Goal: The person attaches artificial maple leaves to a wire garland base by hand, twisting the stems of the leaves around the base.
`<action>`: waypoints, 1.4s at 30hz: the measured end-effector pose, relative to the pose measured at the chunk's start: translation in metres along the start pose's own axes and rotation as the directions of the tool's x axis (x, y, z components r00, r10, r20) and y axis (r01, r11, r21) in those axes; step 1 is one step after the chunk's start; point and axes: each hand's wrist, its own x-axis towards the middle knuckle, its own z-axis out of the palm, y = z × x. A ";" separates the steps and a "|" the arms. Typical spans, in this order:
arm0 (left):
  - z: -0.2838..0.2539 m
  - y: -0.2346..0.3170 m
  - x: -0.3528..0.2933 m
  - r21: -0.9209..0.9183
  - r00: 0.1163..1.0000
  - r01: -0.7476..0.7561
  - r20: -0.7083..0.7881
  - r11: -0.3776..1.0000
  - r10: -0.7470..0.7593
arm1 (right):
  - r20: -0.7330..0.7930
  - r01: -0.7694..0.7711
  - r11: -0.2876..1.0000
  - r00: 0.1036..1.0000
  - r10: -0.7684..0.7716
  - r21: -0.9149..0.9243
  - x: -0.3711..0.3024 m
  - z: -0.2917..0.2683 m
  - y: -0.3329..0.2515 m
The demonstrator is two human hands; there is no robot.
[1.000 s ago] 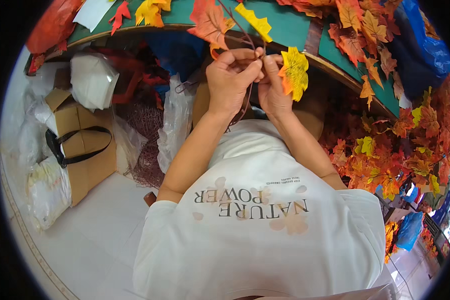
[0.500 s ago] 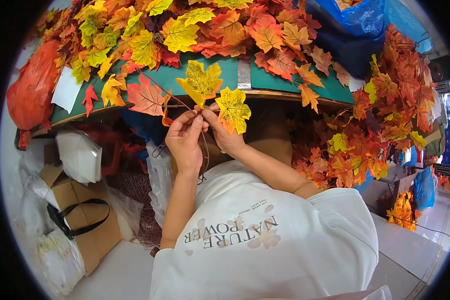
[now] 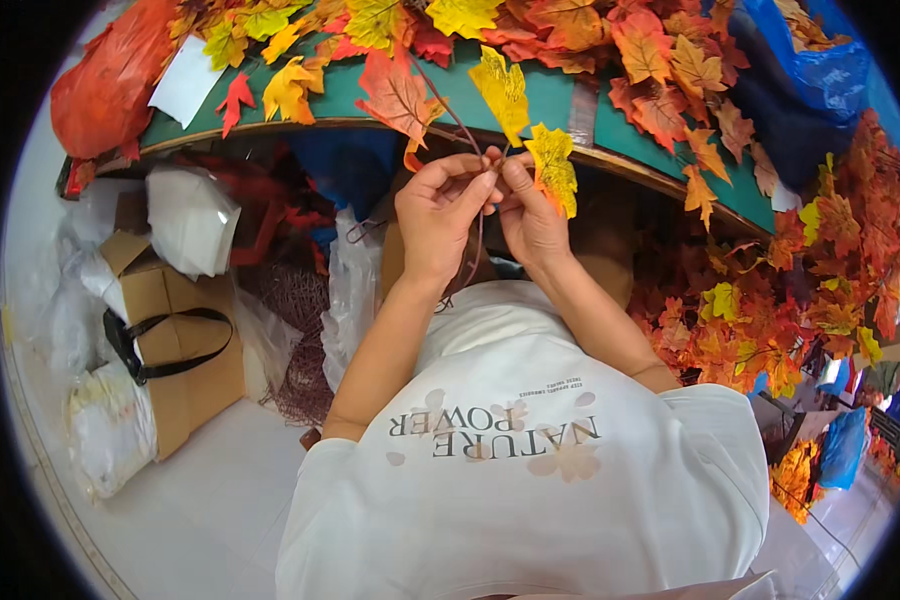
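Observation:
Side by side at the table's front edge, both my hands pinch a thin brown stem of artificial maple leaves. My left hand is closed on the main brown vine stem, which runs up to a red-orange leaf and hangs down below the fingers. Close against it, my right hand pinches the stem of the yellow maple leaves. One yellow leaf stands above the fingertips; another yellow leaf, orange at its lower edge, sits beside the right hand. The fingertips hide the exact joint of the stems.
Heaped maple leaves cover the back of the green table. More leaf garlands hang at the right. A red bag lies at far left. Below are a cardboard box, clear plastic, and a tangle of brown stems.
The whole view has shifted, so table and hands sit farther right and higher. The upper yellow leaf has turned and shows narrower; both hands keep their pinch on the stems.

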 end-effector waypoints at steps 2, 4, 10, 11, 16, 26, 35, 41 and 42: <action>0.003 0.001 -0.002 -0.004 1.000 0.008 -0.023 1.000 -0.008 | -0.090 -0.007 1.000 0.996 0.010 0.028 -0.001 0.006 0.000; 0.004 -0.001 -0.002 -0.016 1.000 -0.013 -0.029 1.000 0.012 | -0.044 -0.078 0.989 0.996 0.084 0.127 0.001 -0.001 0.001; 0.009 -0.006 0.001 -0.013 0.998 0.001 -0.062 1.000 -0.002 | -0.224 -0.158 0.932 0.945 0.238 0.326 0.000 0.005 -0.001; 0.010 -0.006 0.001 -0.019 0.998 -0.005 -0.060 1.000 0.004 | -0.231 -0.158 0.930 0.942 0.242 0.332 -0.001 0.005 -0.002; 0.016 -0.006 0.001 0.027 0.998 0.006 -0.062 1.000 -0.004 | -0.214 -0.157 0.905 0.943 0.257 0.394 0.000 -0.003 -0.004; 0.019 -0.009 0.001 0.029 0.998 0.015 -0.057 0.999 -0.013 | -0.211 -0.142 0.918 0.949 0.232 0.371 0.000 -0.007 -0.006; 0.017 -0.007 0.002 0.036 0.998 0.019 -0.059 0.999 -0.017 | -0.229 -0.138 0.939 0.949 0.216 0.316 0.001 -0.005 -0.005; 0.016 -0.008 0.002 0.029 0.998 0.022 -0.056 0.999 -0.020 | -0.201 -0.119 0.955 0.963 0.177 0.270 0.000 -0.007 -0.003; 0.016 -0.007 0.001 0.021 0.998 0.024 -0.050 0.999 -0.023 | -0.201 -0.119 0.956 0.964 0.177 0.270 0.001 -0.008 -0.003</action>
